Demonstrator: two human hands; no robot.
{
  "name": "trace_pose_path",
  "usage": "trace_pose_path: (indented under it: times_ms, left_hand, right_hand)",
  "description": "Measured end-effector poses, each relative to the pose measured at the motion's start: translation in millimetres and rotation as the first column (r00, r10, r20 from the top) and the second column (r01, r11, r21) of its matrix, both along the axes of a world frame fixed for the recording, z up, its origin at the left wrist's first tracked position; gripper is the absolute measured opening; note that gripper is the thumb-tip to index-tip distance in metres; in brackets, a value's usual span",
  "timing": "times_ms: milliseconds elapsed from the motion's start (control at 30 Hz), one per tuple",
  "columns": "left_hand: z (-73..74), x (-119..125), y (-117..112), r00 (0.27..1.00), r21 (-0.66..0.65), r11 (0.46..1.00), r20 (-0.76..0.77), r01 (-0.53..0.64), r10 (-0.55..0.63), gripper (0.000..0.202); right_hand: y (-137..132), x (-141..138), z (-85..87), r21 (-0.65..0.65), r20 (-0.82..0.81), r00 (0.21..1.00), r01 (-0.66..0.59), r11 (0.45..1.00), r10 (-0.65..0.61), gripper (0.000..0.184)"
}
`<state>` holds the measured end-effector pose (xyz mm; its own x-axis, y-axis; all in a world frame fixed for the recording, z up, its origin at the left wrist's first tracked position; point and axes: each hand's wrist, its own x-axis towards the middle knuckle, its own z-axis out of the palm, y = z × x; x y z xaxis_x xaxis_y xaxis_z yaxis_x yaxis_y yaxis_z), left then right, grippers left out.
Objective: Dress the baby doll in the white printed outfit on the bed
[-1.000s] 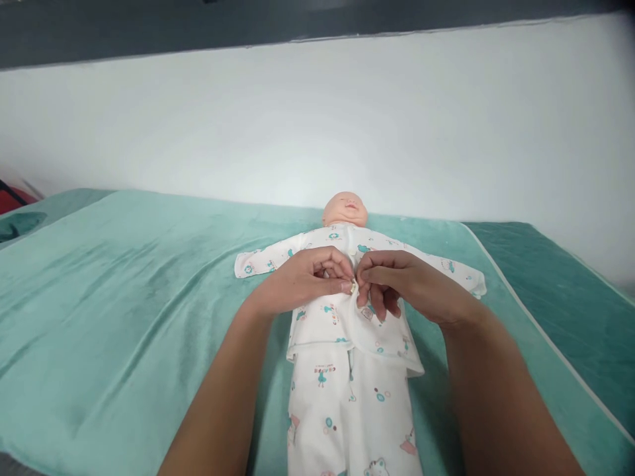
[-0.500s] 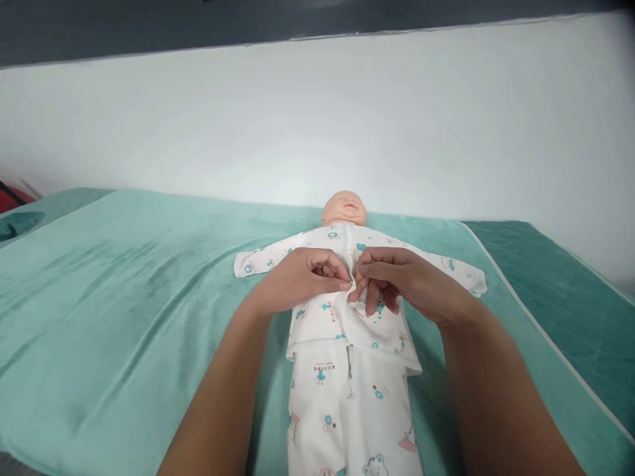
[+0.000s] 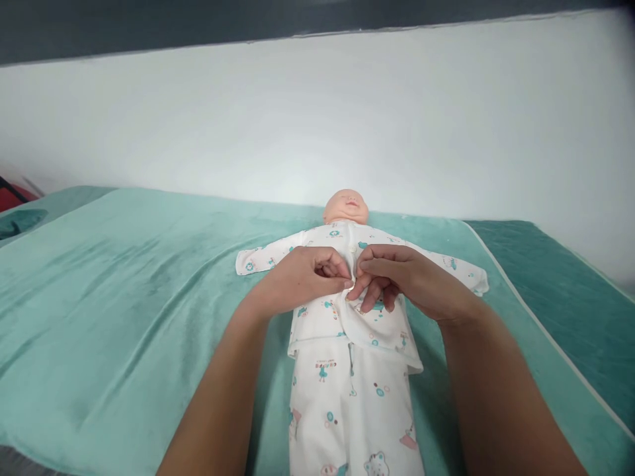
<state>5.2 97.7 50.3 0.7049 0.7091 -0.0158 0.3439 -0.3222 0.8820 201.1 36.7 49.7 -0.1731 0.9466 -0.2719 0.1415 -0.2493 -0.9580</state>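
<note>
A baby doll (image 3: 346, 206) lies on its back, dressed in a white printed baby shirt (image 3: 317, 325) and matching trousers (image 3: 364, 416). Over the middle of its chest, my left hand (image 3: 310, 277) pinches one front edge of the shirt between thumb and forefinger. Close against it, my right hand (image 3: 391, 274) has thumb and forefinger closed on the other front edge, its remaining fingers curled loosely over the cloth. The two sets of fingertips nearly meet at the front opening. Any button between them is mostly hidden by the fingers.
A light green blanket (image 3: 124, 297) spreads beneath the doll, with a darker green cover (image 3: 565, 284) along the right. Behind the head rises a white wall (image 3: 317, 119). Something red (image 3: 12, 196) shows at the far left edge.
Both hands stay at the same spot on the shirt front, with only slight finger movement. The whole view has shifted a little.
</note>
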Motion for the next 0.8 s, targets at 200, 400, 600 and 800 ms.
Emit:
trace_pose_path:
  times_ms: [200, 400, 600, 800]
  left_hand:
    - [1.2, 1.6, -2.2, 1.0, 0.029, 0.999, 0.019, 0.014, -0.015, 0.006]
    - [2.0, 1.5, -4.0, 1.0, 0.051, 0.998, 0.007, 0.03, -0.031, 0.011]
    - [1.4, 1.3, -5.4, 0.999, 0.054, 0.998, 0.008, 0.032, -0.032, 0.013]
    - [-2.2, 1.8, -2.8, 0.996, 0.019, 0.998, 0.062, 0.063, -0.064, 0.015]
  right_hand:
    - [0.3, 0.1, -0.3, 0.012, 0.02, 0.999, -0.03, 0.999, 0.03, 0.015]
    - [0.1, 0.6, -2.1, 0.038, 0.062, 0.996, -0.06, 0.997, 0.057, 0.019]
    - [0.4, 0.2, -2.0, 0.045, 0.074, 0.994, -0.085, 0.995, 0.081, 0.018]
    - [0.0, 0.0, -0.7, 0.034, 0.079, 0.991, -0.109, 0.994, 0.106, 0.017]
